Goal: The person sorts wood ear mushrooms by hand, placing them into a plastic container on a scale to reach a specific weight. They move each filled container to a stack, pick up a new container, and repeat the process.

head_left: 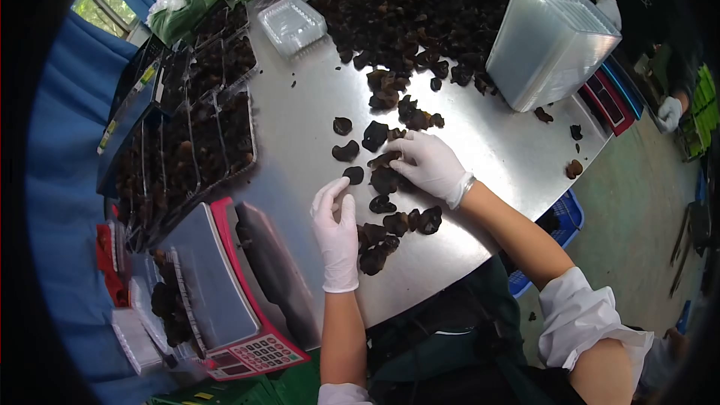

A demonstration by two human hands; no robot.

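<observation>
White gloves cover both of my hands. My left hand (pixel 335 232) is over the metal table (pixel 300 120), its fingertips beside a small dark fungus piece (pixel 353 175); thumb and fingers are apart. To its right, my right hand (pixel 429 163) reaches in over a short row of dark pieces, its fingers bent around a brown piece (pixel 385 160) that they partly hide. Loose pieces (pixel 346 151) lie just beyond my left hand, and a small cluster (pixel 375 247) lies to its right. A large dark heap (pixel 420 7) covers the far part of the table.
Filled clear trays (pixel 187 150) stand at the left, above a pink-edged scale (pixel 255 352). An empty clear box (pixel 292 26) sits at the back, a tall stack of containers (pixel 551 45) at the right. Gloved hands of other people (pixel 670 114) show at the far edges.
</observation>
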